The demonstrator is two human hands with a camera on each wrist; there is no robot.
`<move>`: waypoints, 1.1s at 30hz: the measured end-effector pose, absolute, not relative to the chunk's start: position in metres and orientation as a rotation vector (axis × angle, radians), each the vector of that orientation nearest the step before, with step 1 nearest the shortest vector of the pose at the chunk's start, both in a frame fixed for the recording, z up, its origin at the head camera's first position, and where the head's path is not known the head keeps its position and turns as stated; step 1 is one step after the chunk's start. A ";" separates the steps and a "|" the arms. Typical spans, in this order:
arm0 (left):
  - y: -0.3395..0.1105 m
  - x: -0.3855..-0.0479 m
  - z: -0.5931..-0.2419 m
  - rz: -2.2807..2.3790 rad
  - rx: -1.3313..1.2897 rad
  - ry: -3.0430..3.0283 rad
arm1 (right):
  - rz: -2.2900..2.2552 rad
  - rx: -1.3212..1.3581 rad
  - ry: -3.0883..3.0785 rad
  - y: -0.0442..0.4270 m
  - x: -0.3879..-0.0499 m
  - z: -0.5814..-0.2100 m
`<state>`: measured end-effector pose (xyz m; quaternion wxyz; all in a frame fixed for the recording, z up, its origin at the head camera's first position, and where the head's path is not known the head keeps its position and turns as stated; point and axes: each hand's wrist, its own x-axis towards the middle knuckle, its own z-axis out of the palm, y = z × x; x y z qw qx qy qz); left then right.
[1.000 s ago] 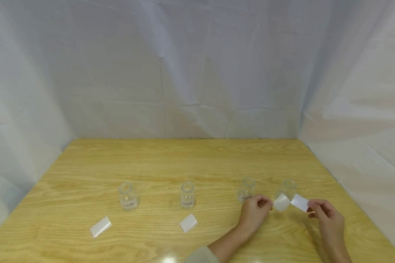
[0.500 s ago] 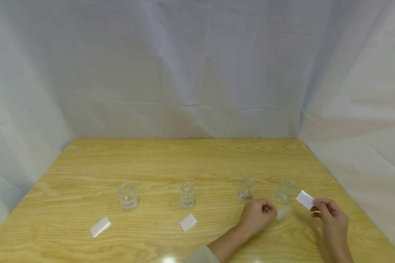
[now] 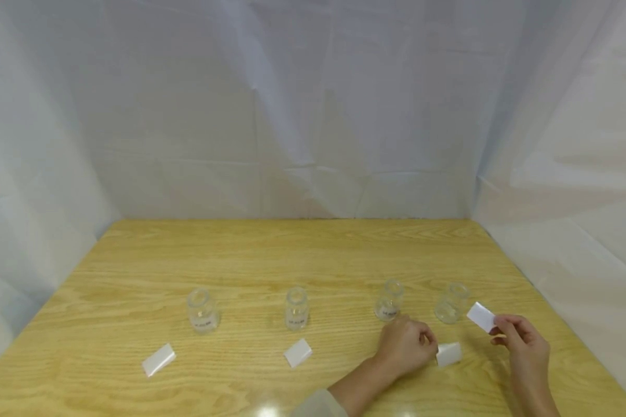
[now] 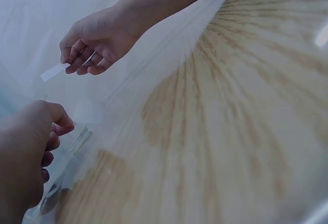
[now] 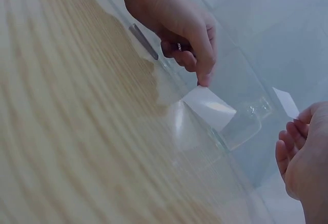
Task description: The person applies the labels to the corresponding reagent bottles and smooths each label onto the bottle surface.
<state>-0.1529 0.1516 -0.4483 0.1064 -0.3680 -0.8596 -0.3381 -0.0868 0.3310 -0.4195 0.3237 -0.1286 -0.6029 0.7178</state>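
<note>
My left hand point(image 3: 406, 346) pinches a glossy white paper slip point(image 3: 448, 354) by its edge, low over the table in front of the rightmost bottle. In the right wrist view the slip point(image 5: 209, 107) hangs from the left thumb and finger; whether it touches the table I cannot tell. A small white rectangular label point(image 3: 481, 317) is pinched by a corner in my right hand point(image 3: 526, 347), raised to the right of the clear glass bottle point(image 3: 451, 304). No print shows on that bottle. Just behind the left hand stands another glass bottle point(image 3: 389, 301) bearing dark print.
Two more printed glass bottles stand to the left, one mid-table point(image 3: 296, 310) and one farther left point(image 3: 202, 313). White slips lie before them, the left slip point(image 3: 159, 359) and the middle slip point(image 3: 298, 353). White sheeting point(image 3: 313, 116) encloses the wooden table point(image 3: 240, 249).
The left hand's slip was touching or nearly touching the right hand's label; the two have parted. My left hand has lowered its slip toward the table, while the right hand shifted slightly right.
</note>
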 end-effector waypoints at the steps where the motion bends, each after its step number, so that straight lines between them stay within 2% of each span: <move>1: 0.152 -0.153 -0.449 -0.965 -1.085 -2.532 | 1.885 -0.336 -1.583 0.331 -0.087 -0.420; 13: 0.151 -0.154 -0.447 -0.778 -1.093 -2.489 | 1.869 -0.306 -1.620 0.330 -0.087 -0.421; 24: 0.154 -0.156 -0.444 -1.107 -1.205 -1.897 | 1.570 -0.431 -1.982 0.319 -0.087 -0.427; 33: 0.164 -0.146 -0.447 -1.042 -1.181 -1.968 | 1.463 -0.418 -2.197 0.309 -0.086 -0.427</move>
